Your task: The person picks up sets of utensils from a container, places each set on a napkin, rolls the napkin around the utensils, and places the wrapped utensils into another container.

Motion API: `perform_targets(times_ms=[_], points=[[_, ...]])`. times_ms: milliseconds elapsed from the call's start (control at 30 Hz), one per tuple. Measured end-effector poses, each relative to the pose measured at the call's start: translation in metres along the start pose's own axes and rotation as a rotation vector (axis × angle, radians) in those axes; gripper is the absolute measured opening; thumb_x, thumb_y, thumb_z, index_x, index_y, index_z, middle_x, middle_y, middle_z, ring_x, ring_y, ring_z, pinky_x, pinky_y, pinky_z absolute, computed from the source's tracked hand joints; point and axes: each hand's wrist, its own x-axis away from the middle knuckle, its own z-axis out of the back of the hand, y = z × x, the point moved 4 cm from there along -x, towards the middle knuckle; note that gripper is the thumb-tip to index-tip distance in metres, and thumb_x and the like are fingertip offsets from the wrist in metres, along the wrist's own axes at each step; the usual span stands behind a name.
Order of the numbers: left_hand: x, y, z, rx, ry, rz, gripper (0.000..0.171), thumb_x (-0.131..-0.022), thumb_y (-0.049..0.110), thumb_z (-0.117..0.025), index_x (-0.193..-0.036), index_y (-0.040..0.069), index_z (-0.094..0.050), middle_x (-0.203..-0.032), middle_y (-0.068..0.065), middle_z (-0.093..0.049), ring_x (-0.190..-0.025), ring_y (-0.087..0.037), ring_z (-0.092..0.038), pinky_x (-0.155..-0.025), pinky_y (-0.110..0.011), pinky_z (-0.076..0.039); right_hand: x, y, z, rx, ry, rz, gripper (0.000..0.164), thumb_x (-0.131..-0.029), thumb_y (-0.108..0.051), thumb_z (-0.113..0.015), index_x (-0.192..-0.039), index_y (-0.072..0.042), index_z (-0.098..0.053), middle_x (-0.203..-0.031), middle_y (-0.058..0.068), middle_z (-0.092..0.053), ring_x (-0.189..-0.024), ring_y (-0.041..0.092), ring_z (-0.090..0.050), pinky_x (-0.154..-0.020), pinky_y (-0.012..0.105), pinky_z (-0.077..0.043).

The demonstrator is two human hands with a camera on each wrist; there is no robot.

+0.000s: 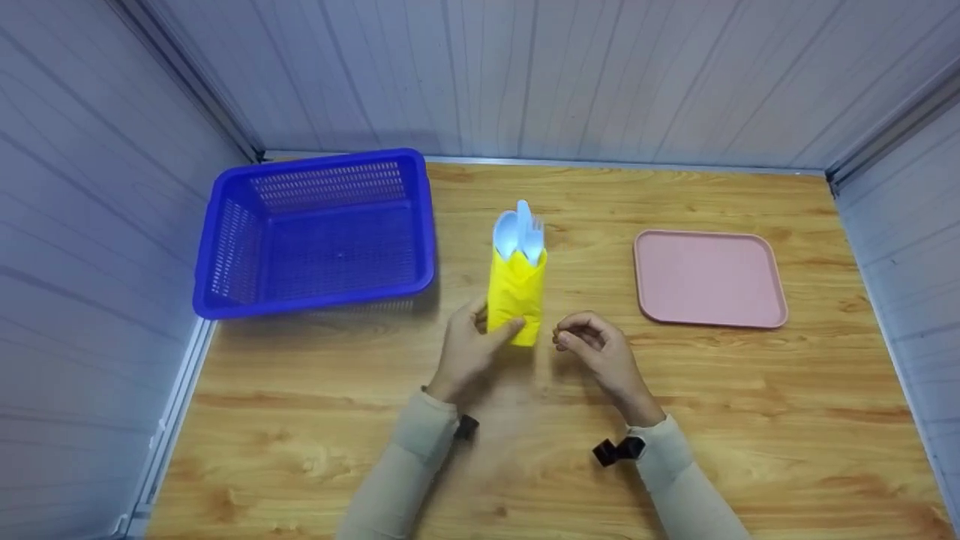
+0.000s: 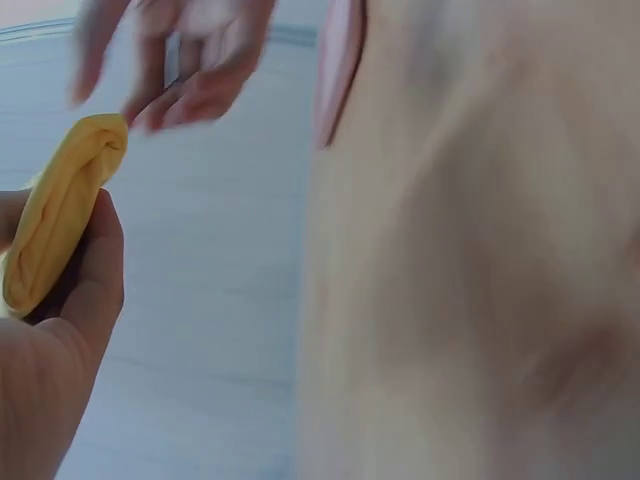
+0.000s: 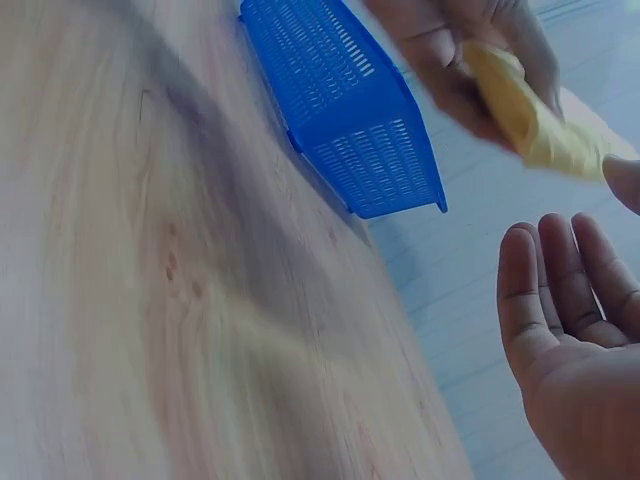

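My left hand [image 1: 466, 351] grips the lower part of a yellow napkin pouch [image 1: 516, 296], its thumb across the front. Out of the pouch's top stick a light blue spoon [image 1: 506, 234], a fork [image 1: 533, 244] and, between them, a narrow handle-like piece [image 1: 523, 214], probably a knife. In the left wrist view the folded bottom end of the yellow pouch [image 2: 62, 210] sits between thumb and fingers. Just right of the pouch, my right hand [image 1: 600, 352] hovers with loosely bent fingers and holds nothing; the right wrist view shows its fingers [image 3: 562, 270] apart from the pouch.
A blue perforated plastic basket [image 1: 337, 296] stands at the back left of the wooden table [image 1: 525, 465]. On the right lies a pink rectangular tray [image 1: 709, 277]. Pale panel walls [image 1: 525, 82] enclose the table at the back and both sides.
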Motion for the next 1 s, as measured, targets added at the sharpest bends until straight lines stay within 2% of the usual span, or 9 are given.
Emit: perform_targets(times_ms=[200, 333, 500, 633, 767, 833, 1000], points=[[-0.021, 0.036, 0.045, -0.113, 0.087, -0.080, 0.033, -0.087, 0.003, -0.075, -0.116, -0.009, -0.064, -0.102, -0.018, -0.071, -0.086, -0.028, -0.070, -0.072, -0.038, -0.060, 0.003, 0.003, 0.006, 0.029, 0.000, -0.021, 0.023, -0.095, -0.002, -0.067, -0.109, 0.015, -0.061, -0.107, 0.030, -0.062, -0.094, 0.034, -0.066, -0.082, 0.038, -0.057], [-0.040, 0.049, 0.078, -0.136, 0.163, -0.039, 0.034, -0.087, 0.003, -0.074, -0.118, -0.008, -0.064, -0.102, -0.017, -0.071, -0.087, -0.028, -0.070, -0.073, -0.037, -0.059, 0.006, 0.005, 0.011, 0.077, -0.010, -0.036, 0.024, -0.096, -0.003, -0.065, -0.111, 0.015, -0.060, -0.107, 0.028, -0.062, -0.095, 0.030, -0.065, -0.083, 0.039, -0.057], [-0.064, 0.049, 0.117, -0.186, 0.232, 0.113, 0.038, -0.090, 0.006, -0.072, -0.124, -0.006, -0.060, -0.109, -0.018, -0.069, -0.095, -0.026, -0.068, -0.080, -0.034, -0.058, 0.011, 0.009, 0.017, 0.085, -0.018, -0.073, 0.025, -0.096, -0.006, -0.066, -0.112, 0.013, -0.061, -0.107, 0.024, -0.062, -0.097, 0.028, -0.064, -0.086, 0.044, -0.055], [-0.077, 0.038, 0.141, -0.210, 0.273, 0.271, 0.042, -0.092, 0.008, -0.069, -0.131, -0.003, -0.057, -0.116, -0.017, -0.066, -0.101, -0.025, -0.066, -0.085, -0.032, -0.056, 0.015, 0.013, 0.020, 0.086, -0.032, -0.088, 0.028, -0.097, -0.010, -0.067, -0.114, 0.012, -0.061, -0.111, 0.024, -0.062, -0.104, 0.037, -0.062, -0.089, 0.041, -0.054], [-0.084, 0.027, 0.156, -0.234, 0.272, 0.413, 0.046, -0.095, 0.011, -0.067, -0.137, 0.000, -0.053, -0.122, -0.014, -0.063, -0.106, -0.023, -0.062, -0.092, -0.034, -0.052, 0.018, 0.015, 0.021, 0.098, -0.065, -0.062, 0.028, -0.097, -0.009, -0.066, -0.116, 0.011, -0.062, -0.116, 0.026, -0.061, -0.111, 0.043, -0.058, -0.093, 0.036, -0.053], [-0.087, 0.022, 0.160, -0.241, 0.262, 0.471, 0.047, -0.096, 0.012, -0.066, -0.139, 0.000, -0.051, -0.124, -0.014, -0.062, -0.107, -0.023, -0.060, -0.096, -0.036, -0.050, 0.019, 0.016, 0.020, 0.109, -0.087, -0.048, 0.028, -0.097, -0.008, -0.065, -0.117, 0.011, -0.062, -0.117, 0.028, -0.061, -0.112, 0.041, -0.059, -0.093, 0.034, -0.052], [-0.094, 0.019, 0.164, -0.275, 0.219, 0.573, 0.051, -0.095, 0.010, -0.065, -0.142, -0.001, -0.048, -0.126, -0.014, -0.059, -0.111, -0.025, -0.056, -0.100, -0.039, -0.047, 0.020, 0.017, 0.020, 0.128, -0.108, -0.028, 0.026, -0.097, -0.006, -0.065, -0.115, 0.012, -0.062, -0.115, 0.031, -0.060, -0.110, 0.040, -0.060, -0.092, 0.032, -0.052]])
